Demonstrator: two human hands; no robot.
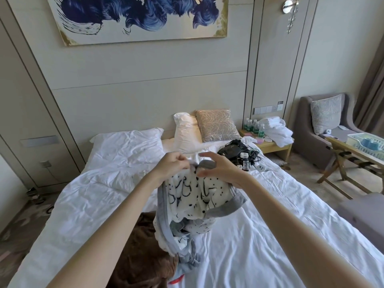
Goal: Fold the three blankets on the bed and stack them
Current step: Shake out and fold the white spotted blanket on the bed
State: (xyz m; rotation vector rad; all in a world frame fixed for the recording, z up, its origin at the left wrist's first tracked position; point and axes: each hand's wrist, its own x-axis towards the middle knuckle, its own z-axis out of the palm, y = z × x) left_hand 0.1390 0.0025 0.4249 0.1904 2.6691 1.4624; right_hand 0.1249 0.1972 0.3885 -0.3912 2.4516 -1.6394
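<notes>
Brown blanket (141, 256) lies bunched at the near bed (291, 235) edge. Patterned blanket (193, 196) hangs beside it, held up mid-bed: judged soft, light, floppy; best taken at grey hem corners. Left grip (172, 165) pinches the hem top; right grip (218, 169) is spread beside it, holding nothing.

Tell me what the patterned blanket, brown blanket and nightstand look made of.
Patterned blanket: soft fleece-like fabric, fuzzy white face, smoother grey cloth border. Brown blanket: plush, probably fleece, faint sheen on its folds. Nightstand: light wood or wood-look laminate, matte.
</notes>
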